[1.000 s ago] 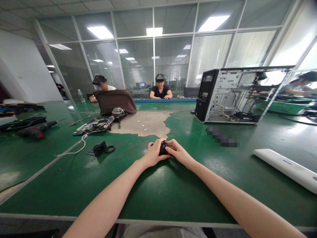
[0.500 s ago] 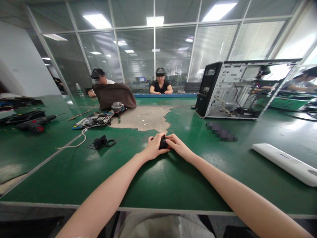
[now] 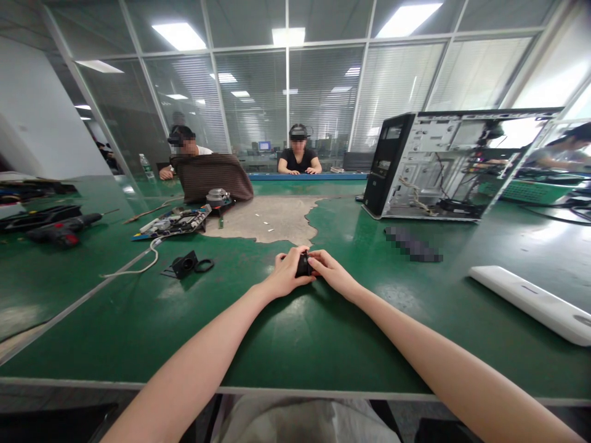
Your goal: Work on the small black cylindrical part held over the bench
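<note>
Clasping black part: left hand curled round, right hand pinching; grips unchanged, view dipped.

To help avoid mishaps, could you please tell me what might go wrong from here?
The small, round-looking black part could slip, since the right grip seems only to pinch its side. The thin black ring, lying unheld on the green tabletop, might get knocked if the left grip swings outward.

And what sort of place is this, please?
It is probably an electronics workshop or repair room: an open computer tower case, a circuit board with components and a power drill are in view.
</note>
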Demonstrator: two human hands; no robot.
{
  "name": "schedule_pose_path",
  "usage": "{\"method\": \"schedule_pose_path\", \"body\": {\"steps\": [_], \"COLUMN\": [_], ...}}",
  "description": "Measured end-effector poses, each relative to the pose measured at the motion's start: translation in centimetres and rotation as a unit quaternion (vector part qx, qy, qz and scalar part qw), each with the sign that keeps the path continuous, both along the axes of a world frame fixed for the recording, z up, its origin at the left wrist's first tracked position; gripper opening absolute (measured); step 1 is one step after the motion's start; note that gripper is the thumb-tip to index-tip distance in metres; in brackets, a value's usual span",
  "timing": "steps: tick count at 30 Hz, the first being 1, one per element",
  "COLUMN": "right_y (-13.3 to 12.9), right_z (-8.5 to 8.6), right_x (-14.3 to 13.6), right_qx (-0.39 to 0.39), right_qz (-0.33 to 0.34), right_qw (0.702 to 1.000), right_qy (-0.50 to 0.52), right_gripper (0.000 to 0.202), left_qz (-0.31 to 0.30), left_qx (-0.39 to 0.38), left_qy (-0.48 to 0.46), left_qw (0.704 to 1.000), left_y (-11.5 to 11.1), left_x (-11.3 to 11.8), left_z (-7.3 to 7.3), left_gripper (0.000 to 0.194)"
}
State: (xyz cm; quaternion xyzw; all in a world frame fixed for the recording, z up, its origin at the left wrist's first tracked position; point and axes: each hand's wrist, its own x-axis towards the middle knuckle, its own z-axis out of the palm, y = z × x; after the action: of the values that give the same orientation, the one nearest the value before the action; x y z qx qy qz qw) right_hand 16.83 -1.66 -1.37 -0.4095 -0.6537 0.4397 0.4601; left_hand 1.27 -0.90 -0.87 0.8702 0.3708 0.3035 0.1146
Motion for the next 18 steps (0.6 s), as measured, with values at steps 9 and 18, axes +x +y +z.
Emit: {"method": "schedule_pose_path", "body": {"steps": [9,18], "right_y": [-1.1,0.1], "right_z": [1.0,0.0], "right_x": [0.2,0.1], "right_qx": [0.002,-0.008], "right_qz": [0.030,0.001], "right_qw": [0.999,1.000], "right_qy": [0.024,0.003], "right_gripper": [0.021,0.024], "left_qz": [-0.004,0.002], "left_qx": [0.005,-0.004], "left_qy": [-0.009,-0.001], "left_qw": [1.000,1.000], "left_y": [-0.2,0.0], "left_x": [0.0,0.1], "left_z": [0.1,0.0], "left_gripper": [0.061,0.062]}}
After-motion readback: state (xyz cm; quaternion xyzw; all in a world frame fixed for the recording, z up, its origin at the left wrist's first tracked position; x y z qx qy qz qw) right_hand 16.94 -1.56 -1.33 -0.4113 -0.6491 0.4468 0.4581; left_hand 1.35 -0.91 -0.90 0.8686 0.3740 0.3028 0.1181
